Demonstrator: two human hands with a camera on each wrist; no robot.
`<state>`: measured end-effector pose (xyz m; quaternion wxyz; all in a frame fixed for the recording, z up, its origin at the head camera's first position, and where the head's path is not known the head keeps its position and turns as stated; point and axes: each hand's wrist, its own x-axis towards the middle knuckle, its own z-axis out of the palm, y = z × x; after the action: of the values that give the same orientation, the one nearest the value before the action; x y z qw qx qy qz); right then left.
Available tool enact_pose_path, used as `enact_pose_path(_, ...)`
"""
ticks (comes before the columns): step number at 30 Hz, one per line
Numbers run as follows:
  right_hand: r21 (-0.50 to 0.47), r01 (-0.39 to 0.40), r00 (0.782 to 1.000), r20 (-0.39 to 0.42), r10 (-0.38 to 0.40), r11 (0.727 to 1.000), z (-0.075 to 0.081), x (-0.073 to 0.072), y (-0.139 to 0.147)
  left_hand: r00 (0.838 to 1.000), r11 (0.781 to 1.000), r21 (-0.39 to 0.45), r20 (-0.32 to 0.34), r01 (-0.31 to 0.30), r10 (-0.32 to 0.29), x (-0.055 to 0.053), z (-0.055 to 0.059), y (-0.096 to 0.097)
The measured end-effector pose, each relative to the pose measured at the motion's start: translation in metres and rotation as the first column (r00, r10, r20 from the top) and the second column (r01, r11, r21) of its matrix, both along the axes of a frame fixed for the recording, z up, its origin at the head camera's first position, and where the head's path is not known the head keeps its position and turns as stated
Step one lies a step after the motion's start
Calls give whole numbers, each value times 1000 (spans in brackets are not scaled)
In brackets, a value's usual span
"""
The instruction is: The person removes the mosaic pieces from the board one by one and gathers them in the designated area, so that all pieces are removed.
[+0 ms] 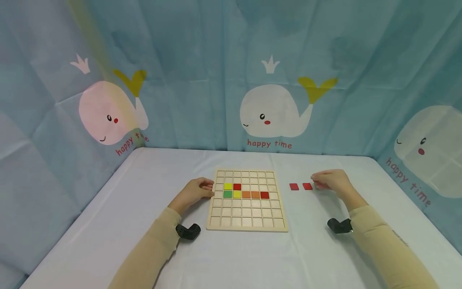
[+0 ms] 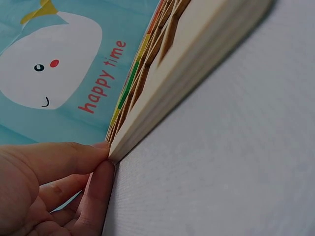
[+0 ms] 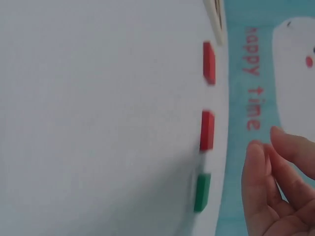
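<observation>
A square wooden grid board (image 1: 247, 229) lies on the table, with a yellow tile (image 1: 228, 186) and a red tile (image 1: 237, 187) in one row. The row below carries green, yellow, orange and dark red tiles. My left hand (image 1: 193, 193) pinches the left edge of the board between thumb and finger, as the left wrist view shows. Right of the board lie two loose red tiles (image 1: 294, 187). Over the table beside them hovers my right hand (image 1: 333, 180), fingers bent loosely, nothing between the fingertips. Under it the right wrist view shows a green tile (image 3: 202, 192), hidden in the head view.
A white cloth covers the table (image 1: 231, 261). Behind and at the sides hangs a blue curtain (image 1: 180, 112) printed with whales. Each wrist wears a black device, such as the one by the left sleeve (image 1: 151, 241).
</observation>
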<state>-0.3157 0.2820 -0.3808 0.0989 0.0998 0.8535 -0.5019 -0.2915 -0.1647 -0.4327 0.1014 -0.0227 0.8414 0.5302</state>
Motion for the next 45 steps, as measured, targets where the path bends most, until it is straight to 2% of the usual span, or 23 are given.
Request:
enact_pose_path(7, 65, -56, 997, -47, 59, 996, 1, 3, -36, 1000, 1000, 28, 5, 14, -14, 3, -1, 2)
enact_pose_path(11, 82, -66, 997, -43, 70, 994, 0, 2, -55, 1000, 1000, 19, -2, 20, -20, 4, 0, 3)
enact_pose_path(18, 34, -83, 995, -49, 85, 996, -2, 2, -83, 1000, 1000, -7, -5, 12, -12, 3, 0, 4)
enact_pose_path(22, 44, -97, 994, -48, 99, 994, 0, 1, -99, 1000, 1000, -6, -7, 6, -6, 3, 0, 3)
enact_pose_path(31, -65, -215, 973, -101, 208, 974, -5, -4, -128, 1000, 1000, 13, -3, 6, -6, 4, 2, 3)
enact_pose_path(35, -36, -208, 976, -65, 206, 977, -8, -5, -140, 1000, 1000, 7, -3, 4, -4, 4, 0, 3)
enact_pose_path(39, -50, -220, 975, -36, 218, 974, -7, -7, -152, 1000, 1000, 7, -4, 2, -2, 4, 1, 2)
enact_pose_path(45, -60, -247, 969, -29, 246, 967, -8, -9, -166, 1000, 1000, 15, 5, -9, 9, 3, 2, 0)
